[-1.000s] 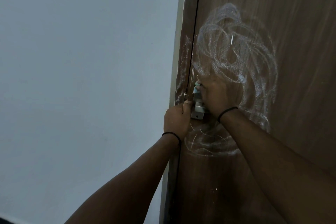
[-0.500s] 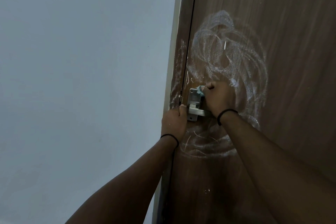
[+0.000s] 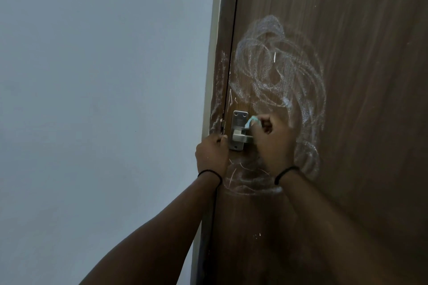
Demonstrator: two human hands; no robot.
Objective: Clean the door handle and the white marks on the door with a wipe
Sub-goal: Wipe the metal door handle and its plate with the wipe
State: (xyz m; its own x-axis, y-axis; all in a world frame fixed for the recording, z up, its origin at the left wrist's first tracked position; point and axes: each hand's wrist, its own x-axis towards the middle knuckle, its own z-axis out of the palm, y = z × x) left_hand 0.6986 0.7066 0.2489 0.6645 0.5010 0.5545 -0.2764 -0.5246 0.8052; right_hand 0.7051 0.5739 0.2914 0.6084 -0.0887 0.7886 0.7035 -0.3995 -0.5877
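Note:
A brown wooden door (image 3: 347,30) carries white chalky swirls (image 3: 278,69) above and below its metal handle (image 3: 239,131). My right hand (image 3: 274,141) is closed around the lever part of the handle and pinches a small light-blue wipe (image 3: 249,121) against the handle plate's right edge. My left hand (image 3: 212,152) grips the door's left edge just beside the plate, thumb touching it. Most of the lever is hidden under my right hand.
A plain pale wall (image 3: 104,99) fills the left half. The brown door frame (image 3: 220,65) beside it also bears white smears. More scribbled marks (image 3: 250,180) lie under the handle between my wrists.
My right hand with the wipe has slid off the plate to the right, uncovering the metal plate. The left hand stays on the door edge. The view has shifted slightly.

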